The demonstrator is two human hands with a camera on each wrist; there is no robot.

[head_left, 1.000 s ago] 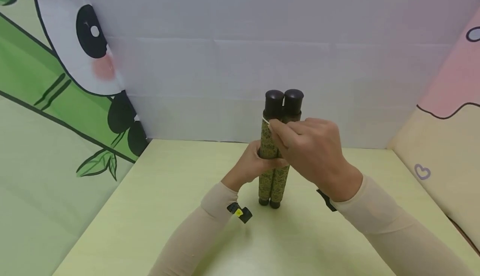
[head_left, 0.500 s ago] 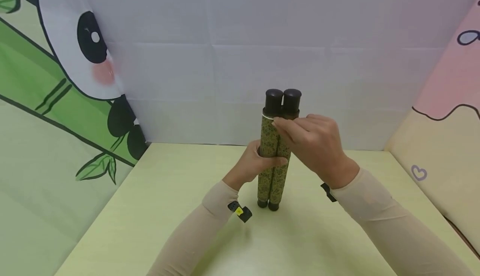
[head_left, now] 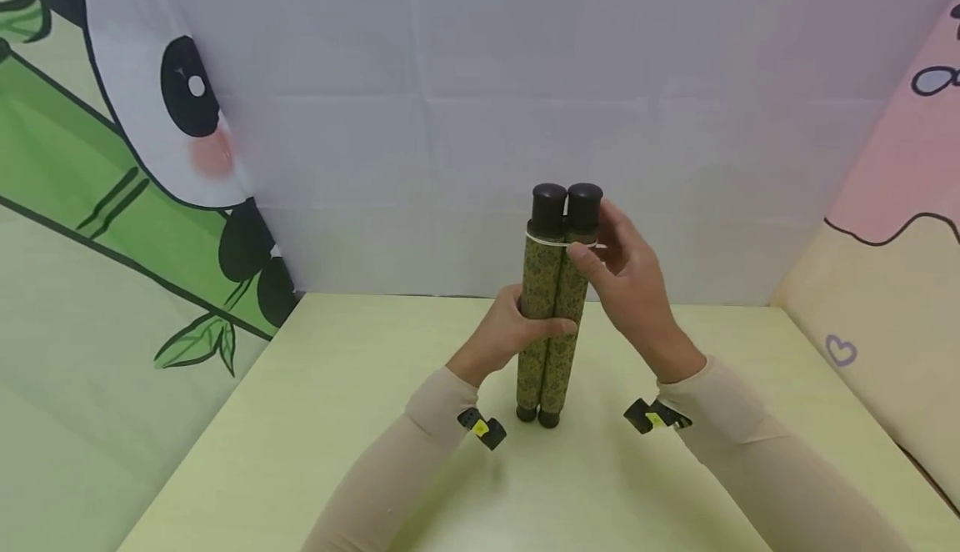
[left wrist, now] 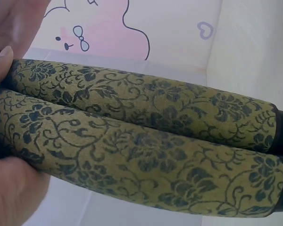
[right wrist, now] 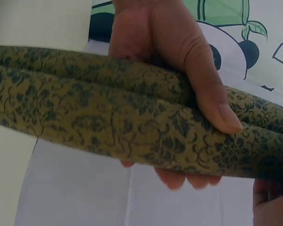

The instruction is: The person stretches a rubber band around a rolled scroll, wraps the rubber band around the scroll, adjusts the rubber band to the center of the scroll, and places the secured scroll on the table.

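A scroll (head_left: pixel 542 285) made of two rolls side by side, covered in olive patterned cloth with black knobs, stands nearly upright on the table. My left hand (head_left: pixel 501 331) grips both rolls around the middle, its thumb (right wrist: pixel 212 103) lying across them. Just below the upper knobs, a thin white elastic band (head_left: pixel 546 243) runs across both rolls. My right hand (head_left: pixel 630 273) pinches this band at the right roll, thumb in front and fingers behind; the fingertips are partly hidden. In the left wrist view the patterned cloth (left wrist: pixel 146 146) fills the middle.
The pale yellow table (head_left: pixel 360 368) spreads around the scroll. A light grey backdrop (head_left: pixel 420 152) rises behind it, with printed cartoon cloths at left (head_left: pixel 112 227) and right (head_left: pixel 885 268). Both wrists carry small black cameras.
My right hand has turned from a closed pinch in front to thumb in front and fingers behind the right roll. The white band now shows across both rolls. The left hand keeps its grip.
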